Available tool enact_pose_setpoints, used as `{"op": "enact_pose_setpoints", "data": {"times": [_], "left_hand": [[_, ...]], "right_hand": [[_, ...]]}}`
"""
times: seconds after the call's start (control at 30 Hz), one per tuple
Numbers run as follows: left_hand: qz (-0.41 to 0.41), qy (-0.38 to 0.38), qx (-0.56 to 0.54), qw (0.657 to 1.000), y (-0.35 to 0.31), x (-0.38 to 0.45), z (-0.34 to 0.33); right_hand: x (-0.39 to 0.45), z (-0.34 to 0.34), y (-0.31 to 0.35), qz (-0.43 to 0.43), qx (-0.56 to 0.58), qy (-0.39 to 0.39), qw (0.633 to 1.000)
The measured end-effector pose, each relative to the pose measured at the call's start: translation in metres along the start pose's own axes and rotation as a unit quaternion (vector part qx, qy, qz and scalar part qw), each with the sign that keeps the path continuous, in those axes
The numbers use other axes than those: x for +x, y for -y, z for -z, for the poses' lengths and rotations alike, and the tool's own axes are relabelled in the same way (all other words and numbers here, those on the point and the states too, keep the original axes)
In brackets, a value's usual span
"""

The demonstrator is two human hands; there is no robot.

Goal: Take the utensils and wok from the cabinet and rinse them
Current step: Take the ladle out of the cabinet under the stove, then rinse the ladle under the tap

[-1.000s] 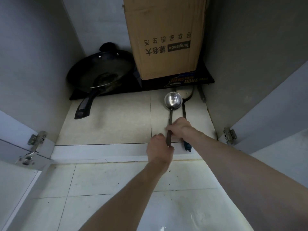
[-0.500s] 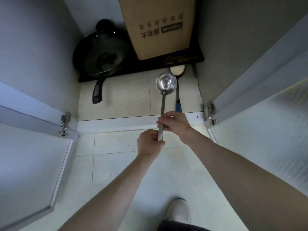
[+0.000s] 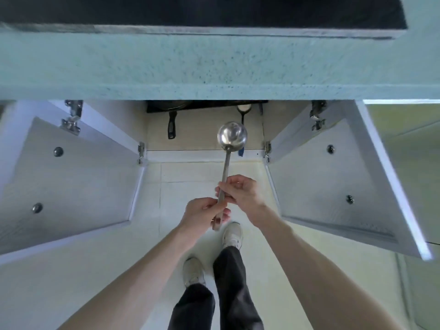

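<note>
— Left hand (image 3: 202,211) first: how does it sit?

— Curled round the lower end of the steel ladle (image 3: 227,163), forearm reaching up from the bottom left. Right hand (image 3: 240,192) sits just above it on the same handle, pinching the shaft between thumb and fingers, with its forearm coming in from the lower right.

— And the cabinet (image 3: 204,141)?

— Both doors are swung wide, left door (image 3: 71,184) and right door (image 3: 333,179). Inside, on the tiled cabinet floor, the black wok handle (image 3: 172,126) pokes forward from under the counter edge (the pan itself is mostly hidden by the speckled countertop (image 3: 214,65)). To its right lies a spatula (image 3: 243,110), its pale head near the back and a bit of blue handle tip showing just beside the ladle bowl.

— The ladle itself?

— Shiny round bowl, hollow side facing up toward the camera, long slim handle running down into both hands. It is held in the air before the open cabinet, above the pale floor tiles, with two light shoes (image 3: 233,234) below.
</note>
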State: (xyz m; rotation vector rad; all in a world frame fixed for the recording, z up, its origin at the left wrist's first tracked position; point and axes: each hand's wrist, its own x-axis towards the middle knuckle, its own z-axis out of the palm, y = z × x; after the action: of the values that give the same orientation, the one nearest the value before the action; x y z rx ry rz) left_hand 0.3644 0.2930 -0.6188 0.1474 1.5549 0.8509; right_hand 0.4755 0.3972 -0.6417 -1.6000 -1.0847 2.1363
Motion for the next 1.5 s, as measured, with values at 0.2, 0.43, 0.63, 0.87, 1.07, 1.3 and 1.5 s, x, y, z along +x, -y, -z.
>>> {"op": "enact_pose_setpoints", "data": {"times": [0.2, 0.43, 0.63, 0.87, 1.07, 1.3, 1.5], "left_hand": [[-0.002, 0.083, 0.034, 0.996, -0.044, -0.140, -0.003], [-0.068, 0.155, 0.069, 0.983, -0.084, -0.253, -0.042], [-0.094, 0.198, 0.100, 0.971, -0.093, -0.309, -0.089], [-0.087, 0.228, 0.172, 0.954, -0.070, -0.342, -0.164], [-0.066, 0.282, 0.207, 0.934, -0.040, -0.364, -0.263], [-0.073, 0.325, 0.239, 0.912, -0.002, -0.386, -0.399], [-0.082, 0.360, 0.279, 0.886, 0.024, -0.407, -0.499]], "right_hand": [[-0.148, -0.005, 0.048, 0.017, 0.007, -0.028, 0.999], [-0.278, 0.013, 0.103, 0.108, 0.051, -0.089, 0.989], [-0.344, 0.050, 0.118, 0.156, 0.129, -0.167, 0.965], [-0.406, 0.121, 0.099, 0.168, 0.194, -0.215, 0.942], [-0.470, 0.216, 0.079, 0.188, 0.207, -0.264, 0.923], [-0.533, 0.340, 0.046, 0.203, 0.216, -0.309, 0.904], [-0.574, 0.432, 0.024, 0.218, 0.247, -0.339, 0.881]]}}
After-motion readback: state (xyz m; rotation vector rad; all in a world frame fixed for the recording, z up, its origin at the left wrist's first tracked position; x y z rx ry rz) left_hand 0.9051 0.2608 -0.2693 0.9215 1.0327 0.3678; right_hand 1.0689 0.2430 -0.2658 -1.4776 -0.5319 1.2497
